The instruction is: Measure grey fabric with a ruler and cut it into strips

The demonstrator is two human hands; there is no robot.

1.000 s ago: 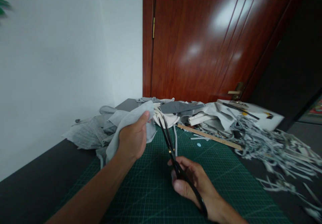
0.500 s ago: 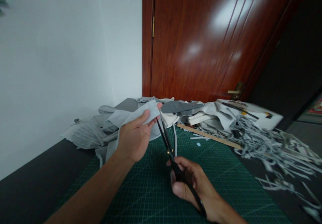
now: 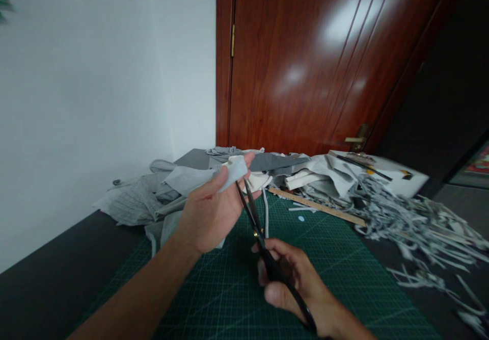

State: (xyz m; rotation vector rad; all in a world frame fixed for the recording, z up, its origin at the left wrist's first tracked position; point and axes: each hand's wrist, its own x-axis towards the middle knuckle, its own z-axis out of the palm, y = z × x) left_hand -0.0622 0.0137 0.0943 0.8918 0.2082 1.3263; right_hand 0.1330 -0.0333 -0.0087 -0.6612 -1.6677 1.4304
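Your right hand (image 3: 294, 284) fingers curl through the scissors (image 3: 263, 238) handles; blades slightly parted, long axis pointing up-left. Left hand (image 3: 208, 212) pinches grey fabric (image 3: 198, 177).

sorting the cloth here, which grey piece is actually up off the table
The light grey piece pinched in the left hand, beside the scissors; the other grey cloths lie heaped on the table.

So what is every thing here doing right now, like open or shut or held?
Left hand: pinching the grey cloth piece, lifted.
Right hand: gripping the scissors.
Scissors: blades slightly open, by the cloth's edge.
Door: shut.
Wooden ruler: lying flat on the cutting mat.
Fabric strips: cut, heaped at right.
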